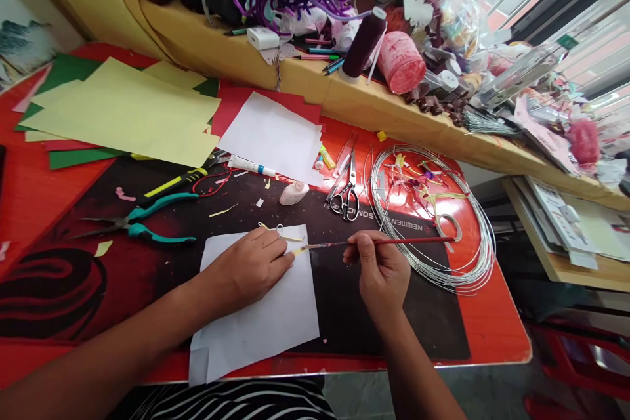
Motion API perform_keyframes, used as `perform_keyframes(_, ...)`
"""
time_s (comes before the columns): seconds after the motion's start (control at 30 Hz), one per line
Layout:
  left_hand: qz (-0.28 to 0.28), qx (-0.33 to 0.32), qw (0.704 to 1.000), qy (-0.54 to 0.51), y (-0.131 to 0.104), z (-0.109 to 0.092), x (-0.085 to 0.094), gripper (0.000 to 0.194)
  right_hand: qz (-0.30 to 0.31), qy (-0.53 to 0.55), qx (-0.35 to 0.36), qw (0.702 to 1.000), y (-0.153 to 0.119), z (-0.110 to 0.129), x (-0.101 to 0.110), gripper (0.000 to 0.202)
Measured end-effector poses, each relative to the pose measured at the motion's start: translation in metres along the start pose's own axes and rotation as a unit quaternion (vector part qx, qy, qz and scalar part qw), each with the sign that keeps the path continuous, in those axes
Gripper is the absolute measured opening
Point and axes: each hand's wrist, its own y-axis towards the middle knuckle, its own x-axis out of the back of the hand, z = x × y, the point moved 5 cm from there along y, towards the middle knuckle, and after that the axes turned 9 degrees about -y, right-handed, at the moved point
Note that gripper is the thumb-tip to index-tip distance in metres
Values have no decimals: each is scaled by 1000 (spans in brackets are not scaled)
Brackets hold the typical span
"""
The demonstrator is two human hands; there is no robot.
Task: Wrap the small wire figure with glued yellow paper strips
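Note:
My right hand (384, 269) is closed around a thin dark-red brush (411, 241), held nearly level with its tip pointing left. That tip meets a small yellow strip (298, 252) near the right edge of a white paper sheet (266, 315). My left hand (253, 266) lies over the same sheet, fingers together, pressing the yellow strip at its fingertips. Beyond the left fingers, a looped pale-yellow piece (290, 237) rests at the sheet's top edge. A small whitish bottle (294, 193) lies on the dark mat (354, 315) just behind.
Teal pliers (140, 223) and a yellow cutter (176, 182) lie left. Scissors (348, 190) and a large wire coil (485, 249) with scraps inside are right. Yellow sheets (128, 111) and a white sheet (273, 134) lie behind. A crowded ledge (339, 105) borders the red table (497, 321).

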Motion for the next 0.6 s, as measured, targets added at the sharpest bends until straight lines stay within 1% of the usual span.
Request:
perform_keyframes(0.07,-2,0,1000,2,0,0,0,17,-16,-3,-8,1000,0,0,5,29)
perform_keyframes(0.17,-9,-5,1000,5,1,0,1,20,-40,21,-22,999,0,1,13,30)
perform_keyframes(0.3,-11,-10,1000,2,2,-1,4,23,-60,48,-33,996,0,4,18,31)
perform_keyframes(0.47,-18,-20,1000,10,2,-2,6,24,-64,58,-29,996,-2,6,16,31)
perform_keyframes(0.6,-29,-6,1000,-9,1,0,7,22,-58,72,-28,995,-6,4,15,30)
